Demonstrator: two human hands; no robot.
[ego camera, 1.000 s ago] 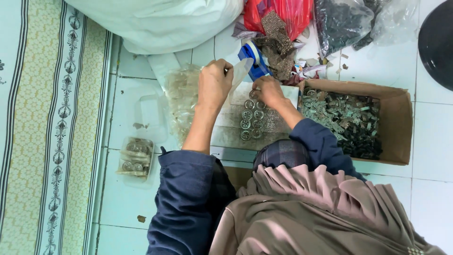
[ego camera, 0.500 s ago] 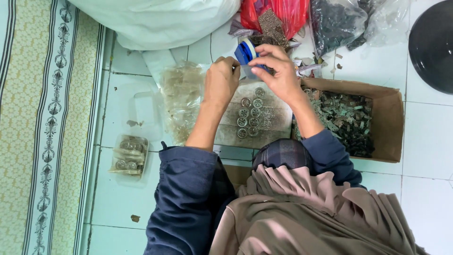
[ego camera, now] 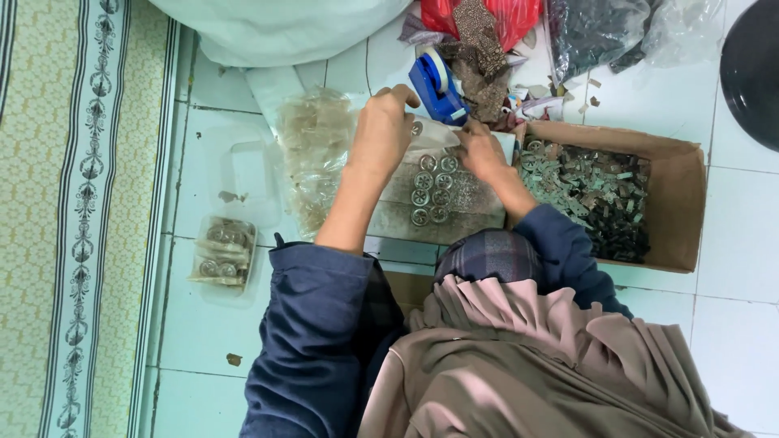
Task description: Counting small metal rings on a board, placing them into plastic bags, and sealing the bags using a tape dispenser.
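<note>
Since half a second ago the right hand (ego camera: 479, 150) has let go of the blue tape dispenser (ego camera: 438, 85), now just beyond both hands. The left hand (ego camera: 383, 134) curls over the clear packet of round metal buttons (ego camera: 434, 191), fingers pinching its top edge; the right presses it, fingers bent.

Black round object (ego camera: 753, 69) cut off at right edge, white sack (ego camera: 284, 28) cropped at top, fingertips of both hands hidden, tiny box pieces (ego camera: 588, 191) indistinct
</note>
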